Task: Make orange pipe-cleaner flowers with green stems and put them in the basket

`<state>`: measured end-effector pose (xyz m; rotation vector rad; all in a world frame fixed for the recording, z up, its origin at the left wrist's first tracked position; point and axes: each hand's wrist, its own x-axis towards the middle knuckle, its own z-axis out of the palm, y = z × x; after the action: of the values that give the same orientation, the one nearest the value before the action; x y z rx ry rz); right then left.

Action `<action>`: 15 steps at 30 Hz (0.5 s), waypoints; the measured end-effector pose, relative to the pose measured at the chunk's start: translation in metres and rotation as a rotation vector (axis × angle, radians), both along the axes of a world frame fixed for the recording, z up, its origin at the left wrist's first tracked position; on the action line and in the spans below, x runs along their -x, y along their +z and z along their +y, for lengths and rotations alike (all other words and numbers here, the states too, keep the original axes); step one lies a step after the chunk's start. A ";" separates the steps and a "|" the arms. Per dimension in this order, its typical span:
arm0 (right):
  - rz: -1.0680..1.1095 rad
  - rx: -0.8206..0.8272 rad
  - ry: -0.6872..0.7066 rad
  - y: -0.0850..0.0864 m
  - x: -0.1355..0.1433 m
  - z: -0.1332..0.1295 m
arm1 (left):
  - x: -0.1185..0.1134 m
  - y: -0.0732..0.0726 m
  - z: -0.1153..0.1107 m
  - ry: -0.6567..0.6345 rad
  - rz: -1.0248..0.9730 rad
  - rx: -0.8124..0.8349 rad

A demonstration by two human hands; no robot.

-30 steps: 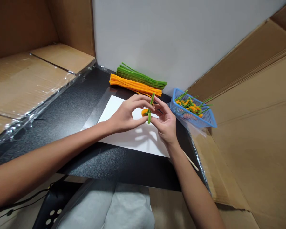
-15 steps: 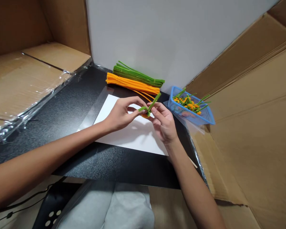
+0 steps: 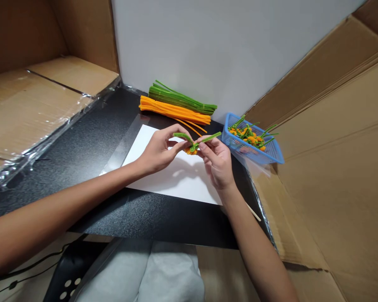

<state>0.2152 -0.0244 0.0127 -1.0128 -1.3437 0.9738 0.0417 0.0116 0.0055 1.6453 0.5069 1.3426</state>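
Above a white sheet (image 3: 164,180), both my hands pinch a small pipe-cleaner flower (image 3: 192,149) with an orange looped head and green stems. My left hand (image 3: 160,147) has thumb and fingertips closed on its left side, by one green end that arcs up to the left. On the other side my right hand (image 3: 217,161) grips the base of the second green end, which points up to the right. The fingers partly hide the orange head, which faces down.
An orange pipe-cleaner bundle (image 3: 173,110) and a green bundle (image 3: 179,98) lie by the wall. To the right, a blue basket (image 3: 255,156) holds several orange-and-green pieces. A thin pale stick (image 3: 254,212) rests near my right forearm. Cardboard panels (image 3: 340,138) flank the black table (image 3: 138,214).
The two green ends have spread apart: the right one has swung down toward the right, the left one now arcs up and left. My hands have barely moved.
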 end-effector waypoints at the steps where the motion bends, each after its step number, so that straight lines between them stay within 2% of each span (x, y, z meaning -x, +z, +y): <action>1: 0.005 -0.002 -0.003 0.000 0.000 0.000 | 0.000 -0.001 0.000 0.003 -0.005 -0.003; 5: 0.012 -0.020 -0.019 0.000 0.002 0.000 | 0.000 -0.003 0.001 0.007 0.006 -0.029; 15: -0.181 -0.132 -0.136 0.001 0.003 -0.001 | -0.001 -0.005 -0.001 0.025 0.054 -0.074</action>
<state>0.2121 -0.0251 0.0132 -1.0953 -1.4471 0.6958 0.0425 0.0104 0.0005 1.7447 0.5172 1.3525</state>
